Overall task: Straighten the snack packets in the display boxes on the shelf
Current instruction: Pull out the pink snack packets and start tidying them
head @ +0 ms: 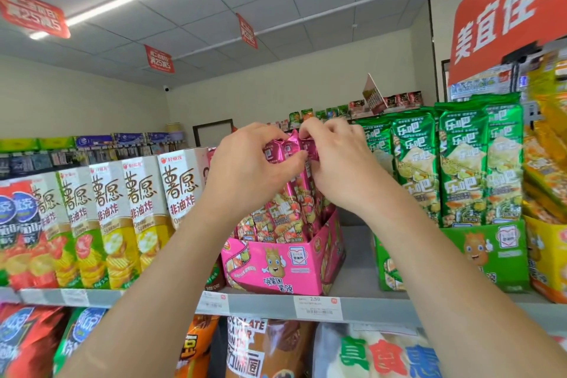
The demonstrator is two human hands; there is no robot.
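A pink display box (285, 267) stands on the top shelf at the middle, filled with several tall pink snack packets (288, 209) standing upright. My left hand (245, 166) and my right hand (337, 159) are both raised to the packets' top ends. Each hand pinches the crimped pink tops between thumb and fingers, the two hands almost touching. To the right, a green display box (487, 258) holds several upright green snack packets (460, 163).
White boxes of potato crisps (138, 212) stand in a row to the left. A yellow display box (549, 255) sits at the far right. The grey shelf edge (267, 305) carries price tags, with large snack bags (270, 350) below. A bare gap (357, 255) separates the pink and green boxes.
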